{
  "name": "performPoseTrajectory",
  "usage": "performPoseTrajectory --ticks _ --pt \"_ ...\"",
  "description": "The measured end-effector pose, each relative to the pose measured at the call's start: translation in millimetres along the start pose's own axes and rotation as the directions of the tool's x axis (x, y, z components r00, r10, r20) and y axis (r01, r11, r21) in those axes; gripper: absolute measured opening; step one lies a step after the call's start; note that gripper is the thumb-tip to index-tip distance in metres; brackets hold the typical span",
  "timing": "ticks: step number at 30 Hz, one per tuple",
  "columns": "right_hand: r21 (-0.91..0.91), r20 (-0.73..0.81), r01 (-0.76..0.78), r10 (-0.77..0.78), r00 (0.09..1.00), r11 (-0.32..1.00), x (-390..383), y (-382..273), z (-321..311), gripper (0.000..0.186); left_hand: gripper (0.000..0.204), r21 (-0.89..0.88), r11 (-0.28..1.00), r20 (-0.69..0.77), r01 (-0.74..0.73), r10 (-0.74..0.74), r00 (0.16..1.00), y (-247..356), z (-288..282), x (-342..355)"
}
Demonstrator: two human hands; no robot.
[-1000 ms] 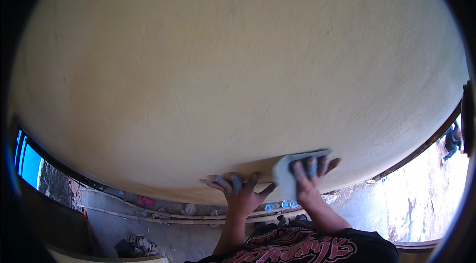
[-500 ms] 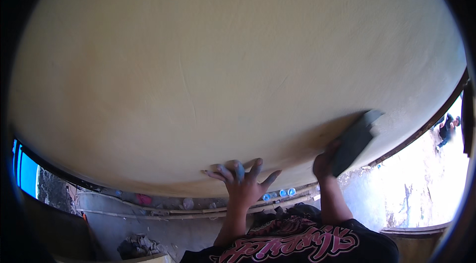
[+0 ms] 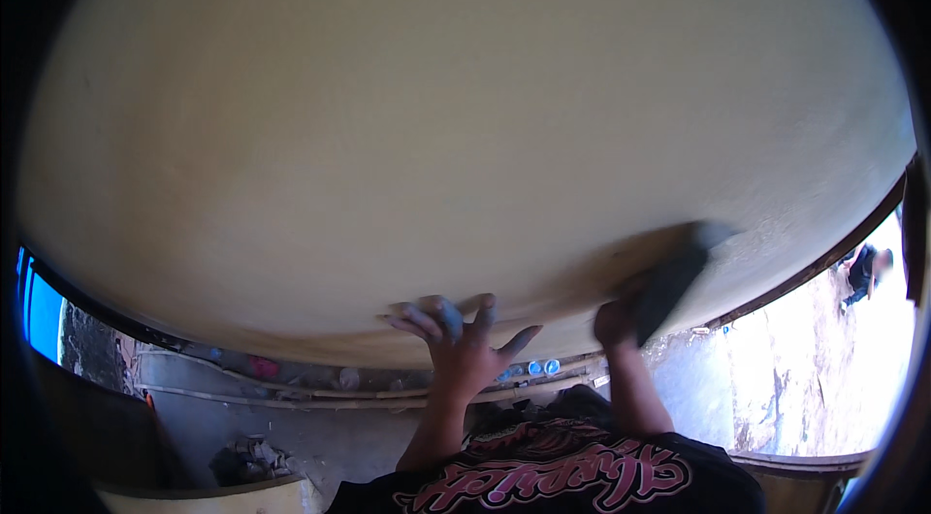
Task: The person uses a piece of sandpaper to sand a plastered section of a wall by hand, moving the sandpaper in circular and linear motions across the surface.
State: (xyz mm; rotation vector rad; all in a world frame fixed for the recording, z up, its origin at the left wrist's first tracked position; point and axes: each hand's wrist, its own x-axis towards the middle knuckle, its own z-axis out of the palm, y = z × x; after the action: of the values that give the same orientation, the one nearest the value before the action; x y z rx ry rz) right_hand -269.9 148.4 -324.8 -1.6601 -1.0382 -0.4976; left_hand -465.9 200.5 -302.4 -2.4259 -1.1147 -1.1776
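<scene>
A large, smooth cream-coloured surface fills most of the view and curves down toward me. My left hand rests on its near edge, fingers spread and tips greyish with dust, holding nothing. To the right, my right hand grips a dark grey, flat, oblong block that looks like a sanding block. The block is smeared by motion and lies slanted against the surface, with its shadow to the left. Its working face is hidden, as are most of the right fingers.
Beneath the near edge run pale poles, with clear plastic cups beside them. A heap of scraps lies at the lower left. Another person is at the far right, outside in bright light. Something blue stands at the left edge.
My right hand and the block have shifted a little left and blurred. The left hand appears slightly higher and further left, while the whole view has also shifted.
</scene>
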Motion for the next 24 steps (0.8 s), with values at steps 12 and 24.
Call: performPoseTrajectory --ticks 12,24 --pt "0.036 -0.141 0.362 -0.354 0.924 0.931 60 -16 -39 0.04 0.122 -0.01 0.994 0.05 0.107 -0.107 0.993 64 -6 34" --pt "-0.24 -0.148 0.345 -0.386 0.911 0.907 88 69 -88 0.046 0.117 -0.057 0.989 0.06 0.137 -0.134 0.989 142 17 32"
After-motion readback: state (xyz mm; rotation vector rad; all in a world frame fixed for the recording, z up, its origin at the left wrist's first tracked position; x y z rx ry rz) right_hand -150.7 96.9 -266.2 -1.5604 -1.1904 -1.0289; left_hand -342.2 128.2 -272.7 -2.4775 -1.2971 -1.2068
